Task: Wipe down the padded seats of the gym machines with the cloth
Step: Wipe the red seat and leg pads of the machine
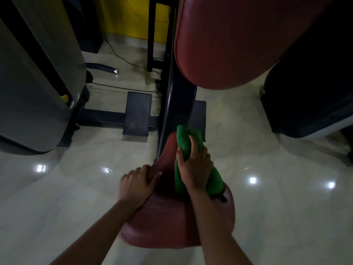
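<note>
The right hand (194,167) is clamped over a bunched green cloth (183,139), thumb and fingers curled into it, pressing it down on the far right part of the red padded seat (168,222). The cloth lies lengthwise along the seat, one end poking past the fingers toward the narrow front. The left hand (136,183) lies loose and flat on the seat's left edge, fingers straight, holding nothing. Just beyond the seat a black frame post (177,104) rises to a big red back pad (229,44). A dark footplate (137,113) sits left of the post, and a grey machine housing (34,92) stands further left on the glossy pale floor (57,188).
</note>
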Tool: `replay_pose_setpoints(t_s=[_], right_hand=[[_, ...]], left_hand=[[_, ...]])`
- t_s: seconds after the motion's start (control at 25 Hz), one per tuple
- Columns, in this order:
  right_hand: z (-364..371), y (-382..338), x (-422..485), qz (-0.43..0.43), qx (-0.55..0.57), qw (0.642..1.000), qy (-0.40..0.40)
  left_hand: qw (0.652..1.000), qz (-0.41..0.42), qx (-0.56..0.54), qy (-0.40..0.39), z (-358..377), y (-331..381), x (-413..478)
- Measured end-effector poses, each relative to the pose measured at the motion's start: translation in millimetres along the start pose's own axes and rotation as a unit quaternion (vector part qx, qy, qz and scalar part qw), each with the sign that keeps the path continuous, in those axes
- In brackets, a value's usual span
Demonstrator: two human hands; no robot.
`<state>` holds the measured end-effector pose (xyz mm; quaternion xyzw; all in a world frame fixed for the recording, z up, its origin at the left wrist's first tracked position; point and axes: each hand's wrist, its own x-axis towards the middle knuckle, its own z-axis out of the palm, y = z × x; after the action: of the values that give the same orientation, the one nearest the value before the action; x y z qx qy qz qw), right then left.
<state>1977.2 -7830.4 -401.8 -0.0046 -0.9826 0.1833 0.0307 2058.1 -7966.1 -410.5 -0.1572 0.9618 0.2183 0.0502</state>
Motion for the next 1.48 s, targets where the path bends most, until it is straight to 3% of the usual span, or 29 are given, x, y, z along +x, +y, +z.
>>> replay_pose_setpoints(t_s=[0.16,0.36,0.48,0.6,0.84,0.96,1.08,1.24,1.32,1.48], right_hand=[[-3,27,-73,-0.026,-0.079,0.996,0.039],[0,24,-26,0.047,-0.084,0.993,0.069],[-1,-3,16,-0.012,-0.029,0.999,0.013],[-4,2,36,-0.002,0.057,0.995,-0.083],[-27,59,-22,-0.017,-0.061,0.997,-0.046],[-36,78,-35,0.048,-0.088,0.993,-0.058],[-37,85,-43,0.18,-0.044,0.98,-0.078],[-37,81,-74,0.342,0.01,0.939,0.007],[-34,73,-95,0.424,0.046,0.903,0.051],[-17,38,-126,0.568,0.244,0.762,0.192]], left_hand=[[0.999,0.014,-0.021,-0.042,4,32,17],[1.0,0.005,0.005,-0.017,7,34,20],[1.0,0.012,0.011,-0.001,6,34,20],[1.0,0.008,0.019,-0.006,4,35,19],[1.0,0.006,0.001,-0.027,3,34,18],[0.999,0.025,-0.021,-0.042,3,31,18],[0.995,0.066,-0.031,-0.063,1,21,18],[0.991,0.101,-0.028,-0.08,-2,12,19],[0.99,0.108,-0.032,-0.089,-3,11,18],[0.988,0.115,-0.042,-0.092,-3,9,21]])
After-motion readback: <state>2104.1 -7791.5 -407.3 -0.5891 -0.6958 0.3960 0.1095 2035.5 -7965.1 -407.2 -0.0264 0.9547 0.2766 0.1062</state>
